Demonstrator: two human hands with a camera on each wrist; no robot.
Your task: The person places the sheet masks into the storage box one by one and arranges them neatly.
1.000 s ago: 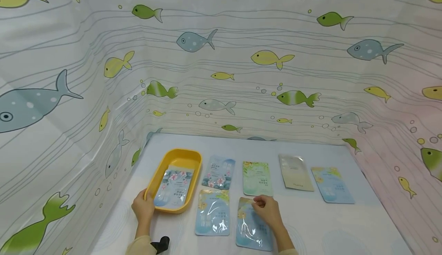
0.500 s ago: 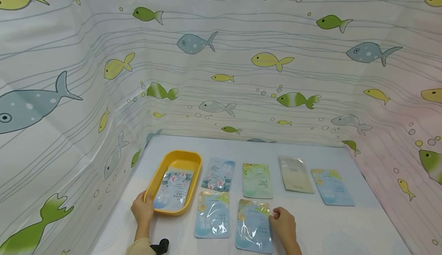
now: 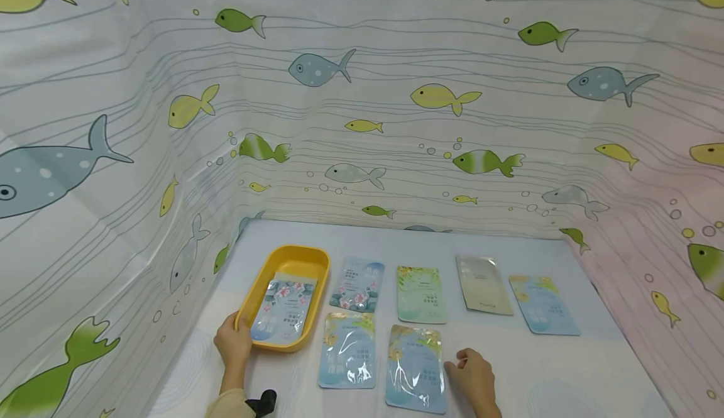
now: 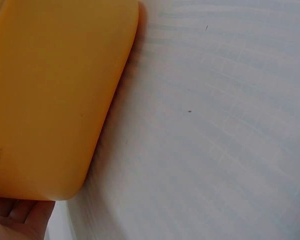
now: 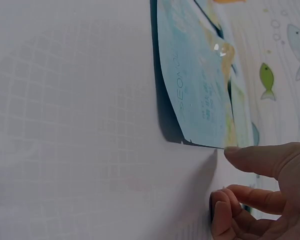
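At the left, my left hand (image 3: 232, 341) grips the rim of a yellow plastic tray (image 3: 323, 280) at its near left side. A floral sheet mask packet (image 3: 285, 311) lies in the tray. In the left wrist view the tray's outer side (image 4: 55, 100) fills the left, with curled fingers (image 4: 27, 214) at its end. My right hand (image 3: 474, 377) is just right of a blue sheet mask packet (image 3: 415, 371), fingers loosely bent and holding nothing. In the right wrist view the thumb is close to that packet's corner (image 5: 200, 120); whether it touches, I cannot tell.
Another blue packet (image 3: 347, 352) lies left of the near one. Behind lie a floral packet (image 3: 357, 284), a green packet (image 3: 421, 294), a beige packet (image 3: 484, 285) and a blue packet (image 3: 544, 305). Fish-printed curtains (image 3: 362, 154) surround the white table (image 3: 588, 374).
My right hand has come off the near blue packet's top right part and moved right and toward the front. The left hand stays on the tray.
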